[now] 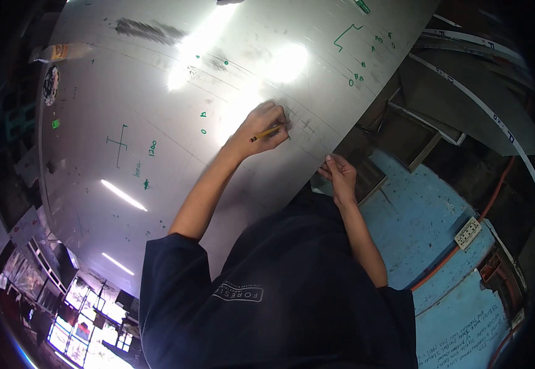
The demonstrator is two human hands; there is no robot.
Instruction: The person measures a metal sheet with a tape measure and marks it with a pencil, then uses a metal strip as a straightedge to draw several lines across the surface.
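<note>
My left hand (262, 130) is closed around a yellow pencil (267, 133) and rests on a large, shiny metal sheet (181, 117). The pencil lies slantwise across the fingers, its dark end toward my wrist; the tip is hard to make out. Faint lines and grey smudges run over the metal around this hand. At the near right edge of the sheet, my right hand (341, 175) has thumb and fingers drawn together in a pinch. What sits between those fingertips, if anything, is too small to tell.
Green marker drawings and the number 1200 (152, 149) are on the sheet. A green marker (362, 6) lies at its far edge. To the right are metal frames (415, 138), a blue panel (402, 215) with handwriting, a socket strip (468, 233) and an orange cable (433, 270).
</note>
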